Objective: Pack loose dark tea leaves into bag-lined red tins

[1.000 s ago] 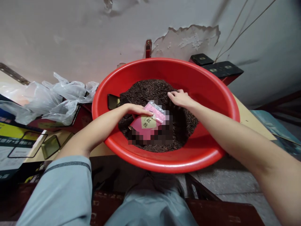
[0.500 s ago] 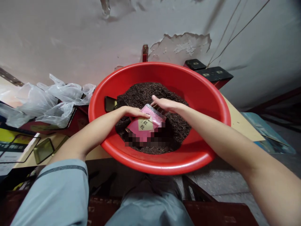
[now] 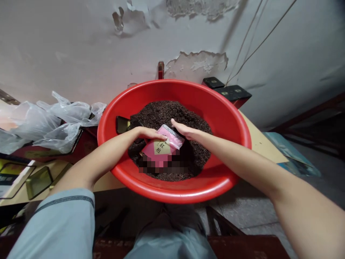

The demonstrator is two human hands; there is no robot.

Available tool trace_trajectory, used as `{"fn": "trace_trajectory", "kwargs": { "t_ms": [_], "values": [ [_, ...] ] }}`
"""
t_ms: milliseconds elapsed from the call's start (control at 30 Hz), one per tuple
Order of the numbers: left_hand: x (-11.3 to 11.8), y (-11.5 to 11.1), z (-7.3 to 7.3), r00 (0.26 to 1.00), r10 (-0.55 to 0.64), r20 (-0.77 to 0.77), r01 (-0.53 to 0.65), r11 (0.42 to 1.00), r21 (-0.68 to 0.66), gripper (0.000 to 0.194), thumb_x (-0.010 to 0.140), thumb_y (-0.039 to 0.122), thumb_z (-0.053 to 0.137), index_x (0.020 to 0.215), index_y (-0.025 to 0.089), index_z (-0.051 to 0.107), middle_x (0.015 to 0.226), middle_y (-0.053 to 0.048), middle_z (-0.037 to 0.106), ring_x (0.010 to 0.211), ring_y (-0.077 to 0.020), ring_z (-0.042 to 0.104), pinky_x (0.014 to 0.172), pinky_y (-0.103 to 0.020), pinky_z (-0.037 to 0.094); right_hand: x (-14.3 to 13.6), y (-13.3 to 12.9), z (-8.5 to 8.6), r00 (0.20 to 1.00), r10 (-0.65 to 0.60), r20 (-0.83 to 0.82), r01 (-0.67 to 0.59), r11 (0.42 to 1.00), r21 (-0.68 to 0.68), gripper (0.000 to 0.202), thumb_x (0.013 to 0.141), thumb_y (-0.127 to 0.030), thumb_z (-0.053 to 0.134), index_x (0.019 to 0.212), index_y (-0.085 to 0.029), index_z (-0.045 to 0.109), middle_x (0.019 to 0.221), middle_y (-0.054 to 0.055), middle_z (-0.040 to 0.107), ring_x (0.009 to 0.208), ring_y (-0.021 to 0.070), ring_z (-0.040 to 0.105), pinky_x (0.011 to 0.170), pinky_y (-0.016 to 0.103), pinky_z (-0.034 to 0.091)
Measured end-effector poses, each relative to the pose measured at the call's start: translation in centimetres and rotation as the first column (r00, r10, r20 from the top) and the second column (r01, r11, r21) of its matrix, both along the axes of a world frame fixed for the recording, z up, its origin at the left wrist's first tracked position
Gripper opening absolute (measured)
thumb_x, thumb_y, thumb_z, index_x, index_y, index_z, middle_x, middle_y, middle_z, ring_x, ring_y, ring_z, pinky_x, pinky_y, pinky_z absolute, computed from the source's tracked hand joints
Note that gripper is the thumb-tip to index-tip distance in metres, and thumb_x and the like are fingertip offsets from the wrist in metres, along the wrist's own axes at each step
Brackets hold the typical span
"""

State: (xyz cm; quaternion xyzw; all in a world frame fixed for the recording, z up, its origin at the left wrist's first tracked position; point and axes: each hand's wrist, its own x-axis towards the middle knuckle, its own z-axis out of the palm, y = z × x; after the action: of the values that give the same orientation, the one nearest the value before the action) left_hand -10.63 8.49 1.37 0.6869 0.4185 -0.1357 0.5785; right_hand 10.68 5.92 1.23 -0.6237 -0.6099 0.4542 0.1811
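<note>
A pink packet (image 3: 164, 144) with a yellow label and dark characters lies tilted in the red basin (image 3: 175, 196), over loose dark tea leaves (image 3: 169, 108). My left hand (image 3: 152, 134) grips it from the left, thumb on its front face, other fingers hidden behind. The packet's clear upper edge points up and to the right. Just beyond that edge is my right hand (image 3: 185, 130), low over the leaves. Its thumb stands apart and the other fingers reach down, partly out of sight. No object shows in it.
A dark tin (image 3: 123, 124) rests inside the basin's left side. Crumpled plastic bags (image 3: 51, 118) cover red boxes on the left, near an open tin lid (image 3: 39, 182). Black-topped boxes (image 3: 234, 92) stand behind the basin at right, by the peeling wall.
The view has shifted, so the basin appears lower and farther left. My left hand keeps its grip on the packet, and my right hand stays by its upper edge.
</note>
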Motion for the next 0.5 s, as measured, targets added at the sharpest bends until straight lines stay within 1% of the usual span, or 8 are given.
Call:
{"fn": "trace_trajectory", "kwargs": {
  "t_ms": [67,133,167,233,300,367,400,500],
  "values": [
    [0.2,-0.2,0.2,0.999,0.025,-0.041,-0.025,1.0,0.014,0.085,0.071,0.085,0.069,0.126,0.021,0.071,0.121,-0.014,0.079,0.109,-0.0338,0.074,0.085,-0.038,0.06,-0.1,0.1,1.4,0.981,0.133,-0.141,-0.157,0.971,-0.178,0.083,0.104,-0.075,0.019,0.119,-0.019,0.078,0.119,0.013,0.081,0.114,0.0315,0.076,0.098,0.044,0.062],
    [0.3,-0.4,0.4,0.998,0.02,-0.058,-0.019,1.0,0.021,0.086,0.072,0.086,0.067,0.128,0.02,0.07,0.125,-0.015,0.078,0.11,-0.0344,0.073,0.084,-0.037,0.06,0.3,1.1,2.4,0.97,0.209,-0.123,-0.234,0.939,-0.253,0.08,0.103,-0.076,0.024,0.114,-0.02,0.08,0.112,0.013,0.082,0.109,0.0327,0.077,0.096,0.047,0.063],
    [0.3,-0.4,0.6,0.998,0.013,-0.056,-0.011,1.0,0.029,0.087,0.073,0.086,0.066,0.13,0.021,0.069,0.127,-0.015,0.077,0.111,-0.0345,0.073,0.082,-0.037,0.06,0.8,1.8,2.7,0.979,0.204,-0.008,-0.202,0.959,-0.199,0.076,0.104,-0.074,0.027,0.113,-0.02,0.08,0.114,0.014,0.082,0.11,0.033,0.077,0.098,0.048,0.061],
    [0.4,-0.5,0.9,0.999,-0.005,-0.048,0.007,0.999,0.047,0.087,0.074,0.087,0.065,0.134,0.023,0.068,0.13,-0.015,0.076,0.112,-0.0346,0.072,0.08,-0.035,0.059,2.1,3.8,2.9,0.96,0.081,0.27,-0.093,0.995,0.033,0.068,0.107,-0.066,0.033,0.118,-0.018,0.079,0.13,0.018,0.075,0.123,0.0357,0.071,0.111,0.052,0.053],
    [0.4,-0.6,1.1,0.998,-0.012,-0.057,0.015,0.998,0.066,0.087,0.075,0.087,0.064,0.132,0.023,0.07,0.13,-0.015,0.076,0.112,-0.0348,0.072,0.079,-0.035,0.059,3.6,6.0,2.5,0.918,-0.076,0.39,-0.024,0.969,0.244,0.062,0.107,-0.06,0.04,0.141,-0.016,0.069,0.158,0.022,0.055,0.146,0.0395,0.053,0.125,0.056,0.036],
    [0.5,-0.6,1.1,0.998,-0.009,-0.069,0.013,0.998,0.061,0.085,0.075,0.087,0.064,0.128,0.022,0.071,0.127,-0.015,0.077,0.11,-0.0345,0.073,0.078,-0.035,0.058,4.6,8.2,2.0,0.913,-0.152,0.378,0.012,0.937,0.35,0.065,0.107,-0.056,0.043,0.16,-0.019,0.051,0.173,0.02,0.032,0.158,0.0379,0.037,0.13,0.054,0.027],
    [0.5,-0.7,1.1,0.998,-0.008,-0.066,0.011,0.999,0.05,0.084,0.075,0.087,0.064,0.128,0.021,0.071,0.127,-0.015,0.077,0.108,-0.034,0.073,0.077,-0.035,0.058,4.8,9.3,1.7,0.921,-0.162,0.355,0.014,0.922,0.386,0.065,0.108,-0.054,0.041,0.163,-0.02,0.045,0.175,0.019,0.029,0.159,0.0351,0.035,0.13,0.052,0.026],
    [0.6,-0.7,1.1,0.999,-0.014,-0.045,0.016,0.999,0.029,0.083,0.076,0.085,0.064,0.13,0.022,0.07,0.128,-0.014,0.077,0.106,-0.0327,0.074,0.075,-0.034,0.058,4.2,12.4,1.0,0.955,-0.096,0.281,-0.047,0.885,0.463,0.06,0.112,-0.049,0.033,0.161,-0.018,0.049,0.17,0.013,0.042,0.159,0.0241,0.037,0.13,0.041,0.027]
  ]
}}
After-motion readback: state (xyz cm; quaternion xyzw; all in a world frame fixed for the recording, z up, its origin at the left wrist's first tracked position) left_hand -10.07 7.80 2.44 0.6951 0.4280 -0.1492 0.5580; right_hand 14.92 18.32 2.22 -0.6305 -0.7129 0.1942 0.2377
